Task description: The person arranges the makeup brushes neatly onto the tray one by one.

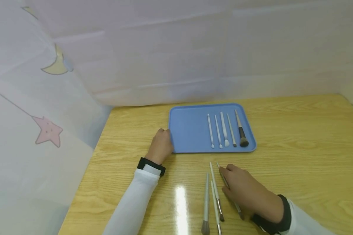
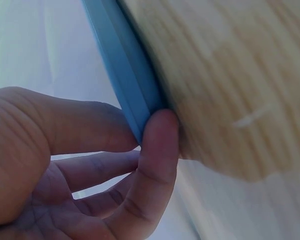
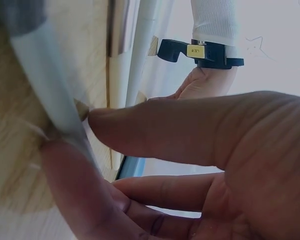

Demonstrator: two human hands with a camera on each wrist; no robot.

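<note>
A flat blue plastic tray (image 1: 188, 130) sits on the yellow wooden table (image 1: 297, 130). At the tray's left edge, the left hand (image 1: 161, 145) pinches the rim between thumb and fingers; only the left wrist view shows this grip. Five small makeup brushes (image 1: 226, 130) lie in a row in the tray's right half. Just in front of the tray, three thin loose brushes (image 1: 211, 199) lie on the table. Beside them, the right hand (image 1: 247, 191) pinches one thin grey brush (image 1: 225, 181), its fingers hiding the brush's middle.
</note>
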